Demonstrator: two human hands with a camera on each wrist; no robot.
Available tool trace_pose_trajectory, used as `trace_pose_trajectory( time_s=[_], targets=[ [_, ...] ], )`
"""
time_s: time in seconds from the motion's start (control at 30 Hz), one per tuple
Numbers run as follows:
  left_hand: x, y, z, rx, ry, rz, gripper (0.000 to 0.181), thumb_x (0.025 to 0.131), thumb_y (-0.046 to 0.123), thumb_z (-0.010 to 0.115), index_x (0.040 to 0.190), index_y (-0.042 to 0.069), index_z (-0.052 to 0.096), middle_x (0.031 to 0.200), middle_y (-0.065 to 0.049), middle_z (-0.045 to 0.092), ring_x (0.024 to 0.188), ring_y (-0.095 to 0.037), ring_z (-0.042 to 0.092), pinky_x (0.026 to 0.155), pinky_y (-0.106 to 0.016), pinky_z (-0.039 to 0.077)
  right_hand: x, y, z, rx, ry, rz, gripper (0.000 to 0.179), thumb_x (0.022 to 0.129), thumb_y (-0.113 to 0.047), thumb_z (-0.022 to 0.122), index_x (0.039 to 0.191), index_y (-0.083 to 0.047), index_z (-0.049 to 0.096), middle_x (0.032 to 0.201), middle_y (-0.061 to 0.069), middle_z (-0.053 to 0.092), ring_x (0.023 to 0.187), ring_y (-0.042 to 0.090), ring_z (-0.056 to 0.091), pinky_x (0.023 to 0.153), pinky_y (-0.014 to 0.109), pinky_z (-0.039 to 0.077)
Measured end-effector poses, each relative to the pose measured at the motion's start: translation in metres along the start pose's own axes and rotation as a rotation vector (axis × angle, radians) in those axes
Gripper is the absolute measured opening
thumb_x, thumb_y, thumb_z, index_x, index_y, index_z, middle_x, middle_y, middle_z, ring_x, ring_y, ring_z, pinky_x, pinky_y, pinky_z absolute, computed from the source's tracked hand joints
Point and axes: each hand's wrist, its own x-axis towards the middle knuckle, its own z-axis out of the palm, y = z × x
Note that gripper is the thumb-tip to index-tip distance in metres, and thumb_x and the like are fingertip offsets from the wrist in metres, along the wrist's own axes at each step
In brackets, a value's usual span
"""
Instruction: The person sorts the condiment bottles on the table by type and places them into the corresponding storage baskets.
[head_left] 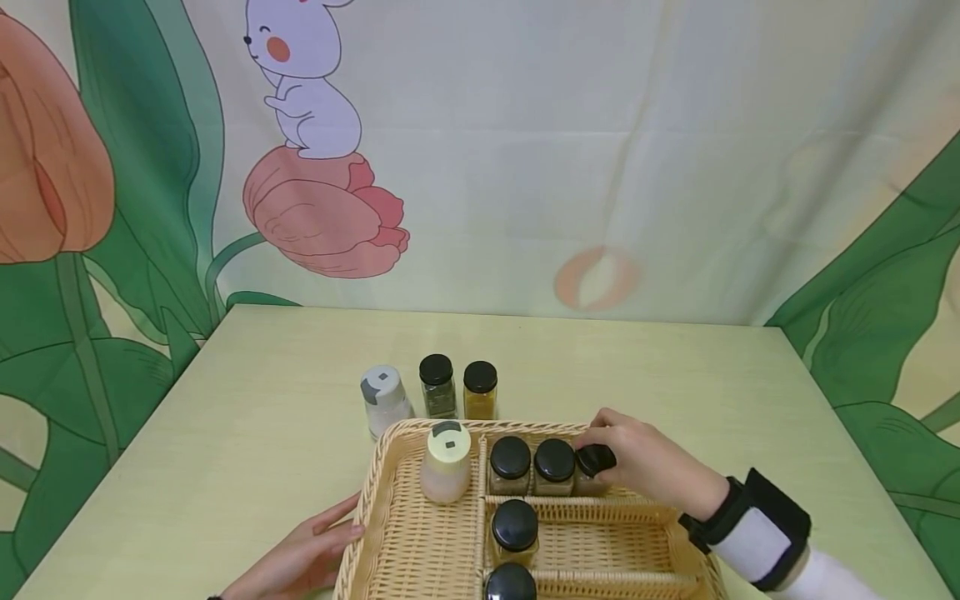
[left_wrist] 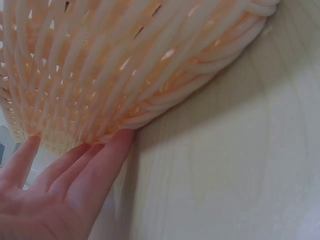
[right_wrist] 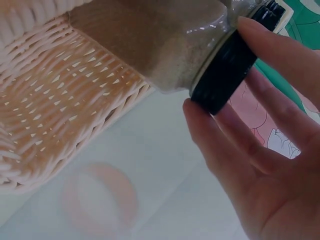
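Head view: the wicker basket (head_left: 420,554) rests on the table (head_left: 225,433); inside its left compartment is a cream-lidded shaker (head_left: 446,471), in its back-right compartment two black-lidded jars (head_left: 511,463) (head_left: 554,465), and nearer its front edge a middle jar (head_left: 515,529) and a front jar (head_left: 511,582). The right hand (head_left: 637,450) pinches a third jar (head_left: 596,460) beside that pair. Behind the basket's back rim, toward its left, stand a grey-lidded shaker (head_left: 386,402), a green jar (head_left: 437,387) and a yellow jar (head_left: 480,390); I'd judge things partway, six containers within, three outside. Left wrist view: the left hand (left_wrist: 60,200), fingers nearly straight, touches the basket's outer side, gripping nothing. Right wrist view: thumb and fingers hold the black lid (right_wrist: 225,72); whether its jar touches the basket's floor I cannot tell.
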Motion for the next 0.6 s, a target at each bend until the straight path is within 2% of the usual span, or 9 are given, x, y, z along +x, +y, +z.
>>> trace_pose_trajectory(
  time_s=[0.3,0.6],
  targets=[
    [0.0009,0.0000,-0.0004,0.004,-0.007,-0.004,0.073,0.097,0.029,0.041,0.144,0.000,-0.008,0.143,-0.031,0.023,0.114,-0.028,0.050,0.090,-0.054,0.043,-0.0050,0.0000,0.0033,0.032,0.018,0.021,0.039,0.068,-0.003,0.077,0.106,-0.006,0.066,0.092,0.004,0.053,0.077,0.016,0.056,0.062,0.021,0.048],
    [0.0013,-0.0014,-0.0018,-0.003,-0.019,-0.001,0.073,0.097,0.028,0.040,0.144,0.000,-0.009,0.142,-0.029,0.028,0.113,-0.027,0.051,0.090,-0.053,0.043,-0.0100,0.0017,0.0055,-0.017,0.050,-0.017,0.042,0.068,-0.005,0.077,0.108,-0.007,0.064,0.095,0.006,0.054,0.075,0.017,0.056,0.060,0.021,0.047]
  ],
)
